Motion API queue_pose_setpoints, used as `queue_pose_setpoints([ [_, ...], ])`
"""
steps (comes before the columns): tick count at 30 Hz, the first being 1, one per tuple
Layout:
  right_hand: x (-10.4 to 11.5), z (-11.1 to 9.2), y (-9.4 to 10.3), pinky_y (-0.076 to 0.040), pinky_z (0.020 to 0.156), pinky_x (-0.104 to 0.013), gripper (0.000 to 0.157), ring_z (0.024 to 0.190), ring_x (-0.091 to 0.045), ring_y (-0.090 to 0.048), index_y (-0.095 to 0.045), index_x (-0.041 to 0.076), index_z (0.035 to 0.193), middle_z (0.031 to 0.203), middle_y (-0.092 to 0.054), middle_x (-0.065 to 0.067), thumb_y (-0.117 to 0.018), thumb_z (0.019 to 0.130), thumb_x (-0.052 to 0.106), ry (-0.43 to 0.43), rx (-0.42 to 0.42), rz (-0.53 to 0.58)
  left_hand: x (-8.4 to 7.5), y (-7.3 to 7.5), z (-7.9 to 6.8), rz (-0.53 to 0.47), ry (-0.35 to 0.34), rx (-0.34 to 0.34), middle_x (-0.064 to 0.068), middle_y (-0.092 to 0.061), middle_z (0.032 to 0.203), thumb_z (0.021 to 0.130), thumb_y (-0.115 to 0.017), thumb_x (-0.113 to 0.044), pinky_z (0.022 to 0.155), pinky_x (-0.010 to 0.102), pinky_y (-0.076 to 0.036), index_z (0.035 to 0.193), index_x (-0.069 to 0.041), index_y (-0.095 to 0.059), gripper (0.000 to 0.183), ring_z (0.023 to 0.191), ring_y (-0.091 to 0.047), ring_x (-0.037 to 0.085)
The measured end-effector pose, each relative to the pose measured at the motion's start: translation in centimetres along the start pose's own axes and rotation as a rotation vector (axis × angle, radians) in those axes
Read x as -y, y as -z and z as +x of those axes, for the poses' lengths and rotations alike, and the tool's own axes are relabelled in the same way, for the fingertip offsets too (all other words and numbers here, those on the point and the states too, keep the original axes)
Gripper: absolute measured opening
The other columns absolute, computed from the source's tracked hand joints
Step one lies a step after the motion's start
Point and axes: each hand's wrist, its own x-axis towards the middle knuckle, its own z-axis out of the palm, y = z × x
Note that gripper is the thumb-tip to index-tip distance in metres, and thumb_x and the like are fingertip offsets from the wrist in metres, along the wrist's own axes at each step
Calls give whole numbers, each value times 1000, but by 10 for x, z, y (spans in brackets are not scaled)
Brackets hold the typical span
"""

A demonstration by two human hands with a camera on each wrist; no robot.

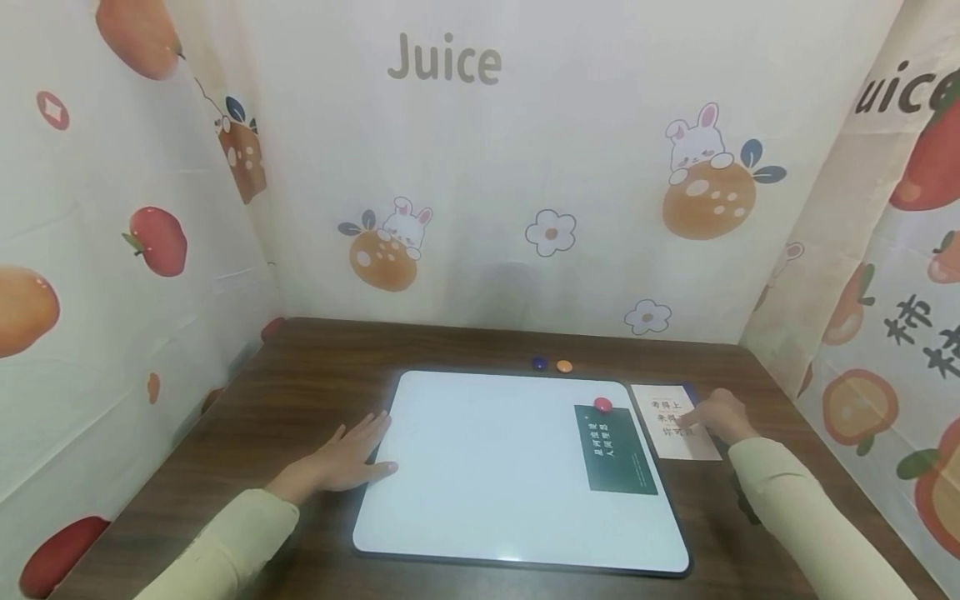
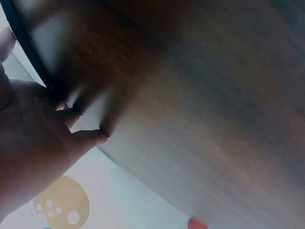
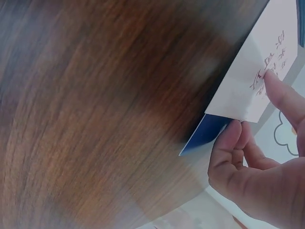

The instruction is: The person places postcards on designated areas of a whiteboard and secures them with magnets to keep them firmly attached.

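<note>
The white card [image 1: 662, 423] lies just beside the right edge of the whiteboard [image 1: 465, 467], with a corner of a blue card [image 3: 204, 134] jutting from beneath it in the right wrist view. The right hand [image 1: 723, 417] has a narrow grip there: its thumb rests on the printed face while the curled fingers take the far edge beside the blue corner; whether they hold both cards or only the upper one I cannot tell. The white card looks like thin, smooth stock, so it should be very light and fairly stiff, yet apt to crease if pinched hard, and the two sheets could slide over each other. A light hold close to an edge or corner seems best, with the thumb kept flat. The left hand [image 1: 348, 454] is spread wide at the board's left rim, its thumb over the white surface. The board looks rigid and slick, so steadying it by the rim makes sense. On it lies a green card [image 1: 615, 454], with a red magnet [image 1: 603, 405] over its top edge. Blue and orange discs [image 1: 565, 367] sit beyond the board on the worktop [image 1: 322, 367].
</note>
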Motion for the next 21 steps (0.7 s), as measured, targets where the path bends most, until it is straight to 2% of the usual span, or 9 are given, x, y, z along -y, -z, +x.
queue_pose_setpoints([
  [3,-1,2,0,-46,82,-58,69,94,-47,-48,-40,-22,120,109,-47,-36,-78,75,15,-1,3,-14,1,-1,0,13,8,-3,18,-14,157,93,-51,-51,107,66,0,151,0,-18,84,144,-6,36],
  [9,-4,5,2,-45,83,-57,66,94,-47,-48,-42,-22,117,110,-47,-36,-78,75,14,4,26,-18,-6,2,-3,-15,-18,-3,24,-15,155,94,-53,-46,105,69,1,149,4,-19,82,142,-6,43],
  [21,-18,7,9,-36,93,-66,73,112,-55,-41,-42,-20,127,126,-41,-40,-74,80,26,64,154,61,-4,-1,-1,-2,-9,5,21,-14,156,94,-51,-50,106,68,0,150,3,-18,84,143,-6,40],
])
